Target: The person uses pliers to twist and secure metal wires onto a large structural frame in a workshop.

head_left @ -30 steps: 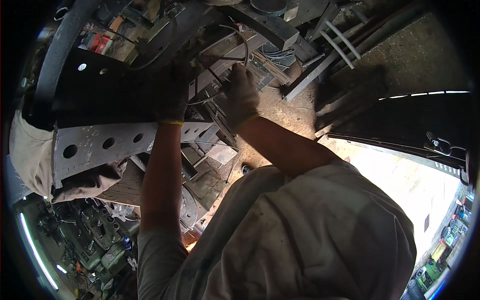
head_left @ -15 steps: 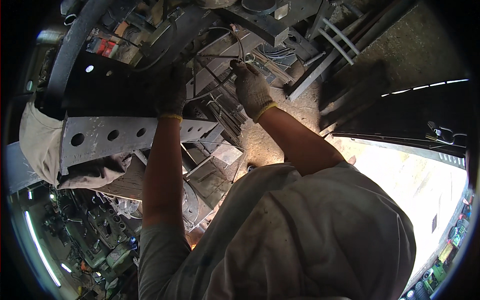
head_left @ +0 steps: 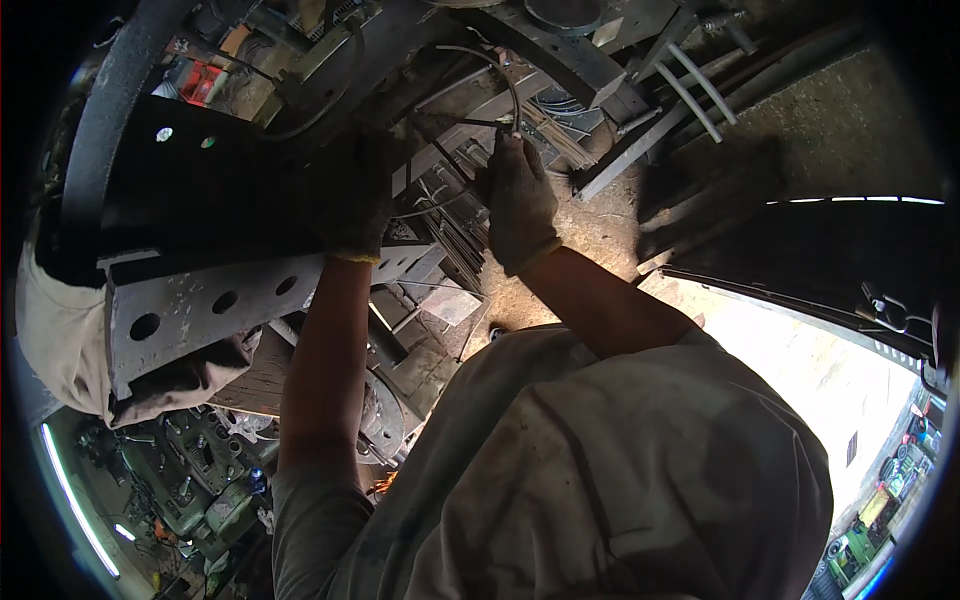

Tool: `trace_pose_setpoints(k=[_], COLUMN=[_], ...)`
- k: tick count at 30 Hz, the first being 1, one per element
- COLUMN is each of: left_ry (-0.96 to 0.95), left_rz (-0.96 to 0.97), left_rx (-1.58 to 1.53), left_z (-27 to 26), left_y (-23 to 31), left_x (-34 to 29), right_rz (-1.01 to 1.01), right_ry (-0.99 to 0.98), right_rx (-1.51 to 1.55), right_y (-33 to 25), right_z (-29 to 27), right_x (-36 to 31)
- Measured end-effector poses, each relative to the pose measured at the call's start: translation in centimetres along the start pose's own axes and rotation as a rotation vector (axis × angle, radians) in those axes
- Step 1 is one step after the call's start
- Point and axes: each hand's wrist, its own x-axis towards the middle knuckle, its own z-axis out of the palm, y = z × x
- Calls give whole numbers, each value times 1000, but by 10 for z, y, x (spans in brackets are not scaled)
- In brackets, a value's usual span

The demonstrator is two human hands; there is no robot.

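Looking down through the head camera, with much sitting in deep shadow. Left hand (head_left: 352,195), gloved, pressing against the dark upper part of a steel beam (head_left: 230,295); fingers melting into the black there, so impossible to tell whether clenched or lying flat. Beam's pale lower face carrying a row of round holes, its long axis running from below the left hand out toward the left edge and slightly down. Right hand (head_left: 520,200), gloved too, closing around a thin curved rod (head_left: 497,70); the grip itself showing only from the back of the glove. Rod rising out of the top of that fist, arching up and over toward the left, far end getting lost among dark metal parts. Just left of the right hand, a bundle of thin rods (head_left: 458,235) lying lengthwise, pointing away and down, half hidden between the two wrists. Beyond the right hand, pale bars (head_left: 690,85) slanting across the dirt floor (head_left: 600,230). Own shirt (head_left: 620,470) filling the lower frame, hiding everything beneath.
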Motion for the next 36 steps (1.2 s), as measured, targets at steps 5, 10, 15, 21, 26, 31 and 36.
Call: trace_pose_setpoints(k=[5, 10, 15, 21, 26, 31, 36], left_ry=[-48, -44, 252, -65, -147, -411, 19], left_rz=[-103, -103, 37, -183, 95, 364, 229], left_rx=[8, 7, 15, -300, -162, 143, 162], left_z=[8, 2, -22, -44, -53, -73, -66], left_y=[-7, -5, 35, 178, 140, 166, 203], left_x=[-3, 2, -6, -56, -85, -73, -48], right_rz=[61, -183, -702, -879, -857, -879, -401], right_ry=[192, 56, -74, -445, -715, -916, -865], right_rx=[117, -342, -655, -783, -1254, -1514, -1092], right_y=[-2, 16, 10, 1, -72, -127, -132], right_z=[36, -15, -43, -75, -99, -101, -114], right_x=[-14, 17, -25, -69, -91, -57, -33])
